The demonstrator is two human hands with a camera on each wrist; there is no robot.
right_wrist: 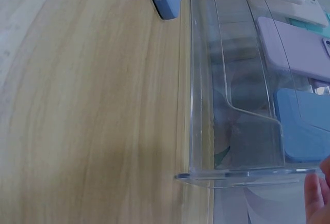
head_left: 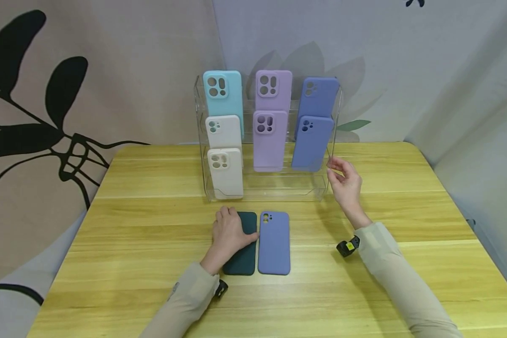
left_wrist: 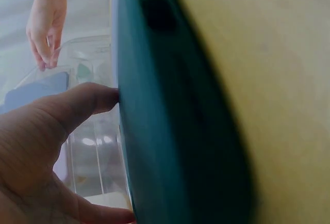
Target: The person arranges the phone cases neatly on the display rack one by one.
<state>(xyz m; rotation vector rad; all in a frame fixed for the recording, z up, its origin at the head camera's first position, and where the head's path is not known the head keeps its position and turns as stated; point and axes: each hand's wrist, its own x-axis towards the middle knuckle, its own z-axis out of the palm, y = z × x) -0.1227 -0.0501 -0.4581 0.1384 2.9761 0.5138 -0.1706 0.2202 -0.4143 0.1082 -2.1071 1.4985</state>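
Observation:
My left hand lies across a dark green phone case flat on the table. Its thumb reaches the case's right edge and its fingers are at the opposite upper edge; in the left wrist view the thumb and a fingertip touch the case. Beside it lies a blue-violet phone case. My right hand pinches the right side panel of a clear acrylic display stand. In the right wrist view only a few fingertips show, at that panel's edge.
The tiered stand holds a turquoise case, white cases, lilac cases and blue-violet cases. It stands at the back of the wooden table. A patterned cloth hangs behind.

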